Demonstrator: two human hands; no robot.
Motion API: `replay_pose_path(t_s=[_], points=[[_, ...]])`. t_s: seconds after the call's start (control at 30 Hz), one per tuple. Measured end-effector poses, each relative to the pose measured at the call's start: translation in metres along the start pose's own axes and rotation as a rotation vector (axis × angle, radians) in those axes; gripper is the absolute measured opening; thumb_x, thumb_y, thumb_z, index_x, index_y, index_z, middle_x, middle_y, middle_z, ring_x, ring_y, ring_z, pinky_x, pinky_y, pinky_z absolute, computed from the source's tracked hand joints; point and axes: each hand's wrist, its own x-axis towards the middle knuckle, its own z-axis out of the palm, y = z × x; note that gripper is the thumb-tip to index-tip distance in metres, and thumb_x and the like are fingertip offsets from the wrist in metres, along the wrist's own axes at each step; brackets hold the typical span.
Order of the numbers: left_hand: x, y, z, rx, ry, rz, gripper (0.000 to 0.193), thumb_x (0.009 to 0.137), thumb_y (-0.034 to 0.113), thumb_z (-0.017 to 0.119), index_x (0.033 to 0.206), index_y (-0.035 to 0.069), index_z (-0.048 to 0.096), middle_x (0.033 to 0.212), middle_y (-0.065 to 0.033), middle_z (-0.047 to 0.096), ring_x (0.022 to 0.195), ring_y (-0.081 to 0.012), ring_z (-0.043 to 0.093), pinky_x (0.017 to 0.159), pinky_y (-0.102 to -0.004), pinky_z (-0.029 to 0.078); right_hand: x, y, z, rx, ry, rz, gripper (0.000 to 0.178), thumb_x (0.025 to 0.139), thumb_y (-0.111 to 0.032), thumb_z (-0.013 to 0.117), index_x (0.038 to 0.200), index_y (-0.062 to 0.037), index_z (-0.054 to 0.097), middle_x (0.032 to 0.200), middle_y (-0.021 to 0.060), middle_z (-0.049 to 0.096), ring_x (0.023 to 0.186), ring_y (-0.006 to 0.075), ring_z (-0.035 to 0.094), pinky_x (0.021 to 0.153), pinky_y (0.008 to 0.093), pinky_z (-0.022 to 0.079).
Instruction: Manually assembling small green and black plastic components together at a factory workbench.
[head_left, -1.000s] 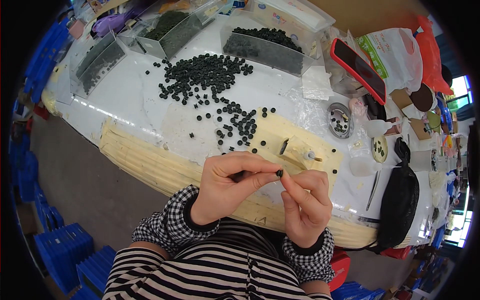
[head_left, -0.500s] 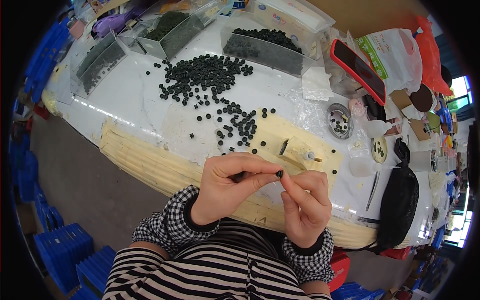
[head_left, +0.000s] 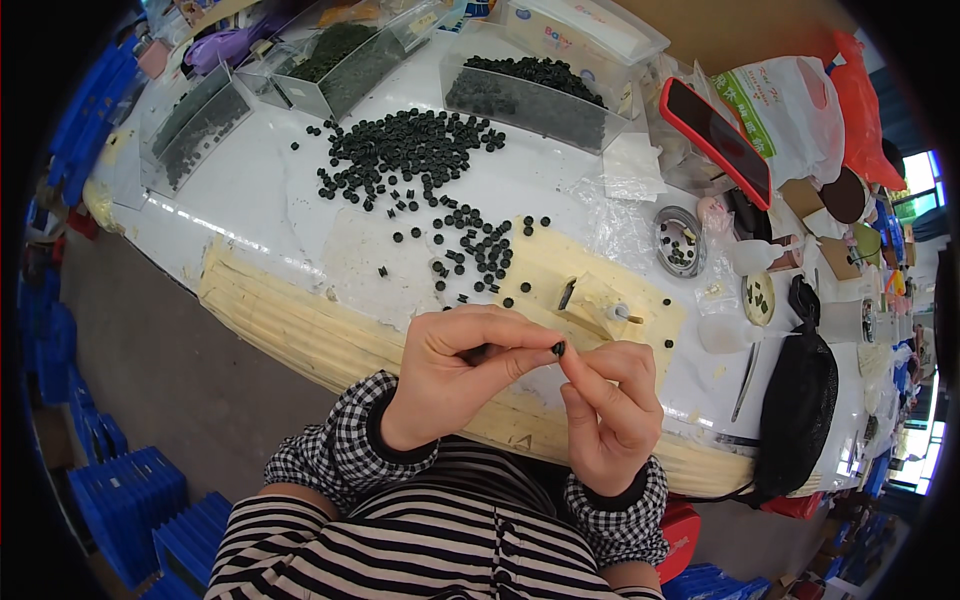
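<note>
Left hand (head_left: 450,365): thumb and forefinger pinched together on one small black piece (head_left: 558,349), held at their tips
Right hand (head_left: 615,400): forefinger tip against the same piece, thumb set below and apart from that tip, other fingers curled; whether this hand grips anything cannot be told
Small black piece: between the two hands, raised over the near part of the table (head_left: 265,190)
Table: white top, pale yellow padding (head_left: 290,320) along the near edge
Yellow board (head_left: 548,262): just beyond the hands, carrying a small stand (head_left: 598,308) with a white and brass-coloured tip
Heap (head_left: 405,145): black pieces of like kind, many, piled beyond the left hand
Loose pieces (head_left: 487,250): scattered between heap and board, a few on the board
Clear bin (head_left: 530,122): right of the heap, part filled with black pieces
Phone (head_left: 715,140): red-edged, tilted, right of the bin
Tweezers (head_left: 746,382): metal, to the right of the right hand, beside a black mesh bag (head_left: 797,420)
</note>
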Motion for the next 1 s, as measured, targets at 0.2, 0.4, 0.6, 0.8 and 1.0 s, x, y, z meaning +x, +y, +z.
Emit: replay_pose_path(t_s=[0.2, 0.4, 0.6, 0.8, 1.0], points=[[0.001, 0.004, 0.000, 0.062, 0.017, -0.043, 0.017, 0.082, -0.002, 0.070, 0.098, 0.003, 0.073, 0.075, 0.0002, 0.063, 0.058, -0.0016, 0.040, 0.051, -0.0178, 0.031, 0.001, -0.001, -0.001, -0.019, 0.004, 0.007, 0.037, 0.073, 0.002, 0.072, 0.109, -0.0058, 0.071, 0.088, 0.0043, 0.062, 0.080, 0.0228, 0.053, 0.073, 0.0319, 0.045], [0.009, 0.020, -0.020, 0.672, 0.003, -0.017, 0.013, 0.079, 0.004, 0.071, 0.092, 0.002, 0.071, 0.067, -0.0065, 0.056, 0.050, -0.0134, 0.044, 0.048, -0.0255, 0.035, -0.002, 0.001, -0.002, -0.029, 0.040, 0.054, 0.037, 0.073, 0.004, 0.071, 0.109, -0.0046, 0.071, 0.087, 0.0060, 0.062, 0.080, 0.0232, 0.054, 0.073, 0.0322, 0.044], [0.011, 0.022, -0.023, 0.816, 0.062, -0.023, 0.015, 0.085, 0.004, 0.066, 0.100, 0.002, 0.068, 0.067, -0.0052, 0.057, 0.053, -0.0132, 0.047, 0.051, -0.0253, 0.039, -0.001, 0.000, 0.000, -0.034, 0.047, 0.035, 0.037, 0.073, 0.005, 0.070, 0.108, -0.0034, 0.071, 0.086, 0.0067, 0.062, 0.079, 0.0231, 0.054, 0.073, 0.0319, 0.045], [0.011, 0.034, -0.038, -0.550, 0.292, -0.364, 0.029, 0.095, 0.002, 0.048, 0.123, -0.004, 0.050, 0.095, -0.0044, 0.055, 0.080, -0.0110, 0.050, 0.070, -0.0220, 0.043, -0.002, 0.001, 0.001, -0.017, 0.064, 0.028, 0.035, 0.074, 0.006, 0.069, 0.107, -0.0019, 0.071, 0.086, 0.0078, 0.062, 0.077, 0.0228, 0.055, 0.071, 0.0312, 0.045], [0.000, 0.035, -0.034, -0.904, 0.240, -0.484, 0.034, 0.098, -0.003, 0.036, 0.131, -0.007, 0.041, 0.135, -0.0236, 0.045, 0.126, -0.0261, 0.048, 0.106, -0.0300, 0.045, -0.003, 0.000, 0.001, -0.027, 0.094, 0.035, 0.034, 0.074, 0.007, 0.068, 0.107, -0.0015, 0.070, 0.086, 0.0083, 0.062, 0.077, 0.0220, 0.056, 0.069, 0.0300, 0.046]])
